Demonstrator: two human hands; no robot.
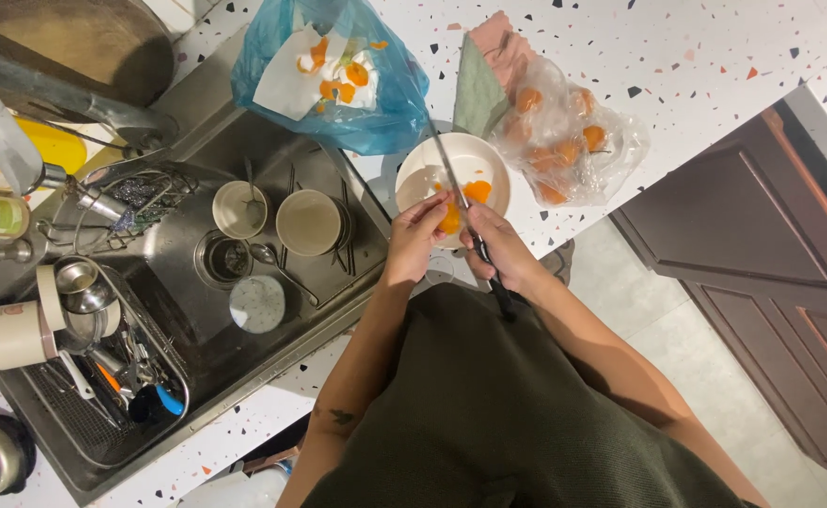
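Half-hidden orange fruit piece [450, 218] between both hands, knife [459, 193] across it.

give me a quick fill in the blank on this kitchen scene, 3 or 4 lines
1. The right hand holds a ____ over the white bowl.
2. The left hand holds a piece of fruit whose colour is ____.
3. The peels lie in a bag whose colour is ____.
4. The two cups stand in the ____, left of the bowl.

Missing words: knife; orange; blue; sink
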